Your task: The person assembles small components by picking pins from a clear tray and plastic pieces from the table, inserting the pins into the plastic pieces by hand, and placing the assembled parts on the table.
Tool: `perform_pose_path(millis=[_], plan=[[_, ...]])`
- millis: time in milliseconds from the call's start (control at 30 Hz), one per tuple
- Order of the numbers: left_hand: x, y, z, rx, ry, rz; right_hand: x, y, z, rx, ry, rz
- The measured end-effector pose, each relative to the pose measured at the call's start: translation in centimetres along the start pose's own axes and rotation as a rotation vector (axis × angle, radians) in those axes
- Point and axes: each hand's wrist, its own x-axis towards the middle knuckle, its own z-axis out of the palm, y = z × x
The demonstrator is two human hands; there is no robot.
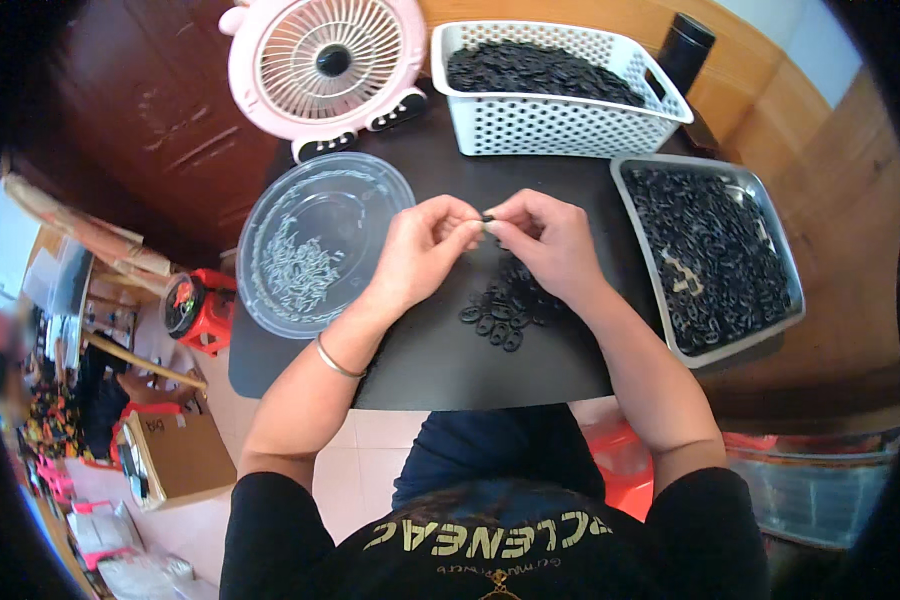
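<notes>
Your black T-shirt [390, 560], with pale lettering across the chest, lies nearest below your fingers, and your dark trousers [490, 450] show between it and the black table [450, 370]. Both of your hands meet above the tabletop. Your left hand [418, 245] and your right hand [555, 240] each have thumb and index finger pressed together at the tips, pinching a small black piece [487, 218] between them; its shape is mostly hidden by your fingertips. A silver bangle [336, 358] circles your left wrist.

Just nearer to you than your fingertips, a loose pile of black oval rings [500, 318] lies on the table, partly covered by your right hand. To the left of your fingers sits a round clear tub [365, 225] with small pale pieces [300, 268] scattered in it. To their right, a metal tray [748, 343] holds many more black rings [715, 245]. Beyond your fingers stand a white perforated basket [570, 128] filled with black pieces [540, 72] and, farther left, a pink fan [330, 62].
</notes>
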Motion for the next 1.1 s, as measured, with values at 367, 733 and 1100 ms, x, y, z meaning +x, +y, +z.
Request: perform_pose_path(millis=[367,733,1100], plan=[[0.6,0.3,-0.2,-0.207,0.013,-0.038,0.3,0.5,-0.5,0.177,0.001,0.042],[0.4,0.0,-0.2,-0.195,-0.053,-0.066,0.3,0.5,-0.1,0.165,-0.020,0.014],[0.3,-0.4,0.3,-0.150,0.024,-0.011,0.4,0.7,0.2,0.158,-0.018,0.010]])
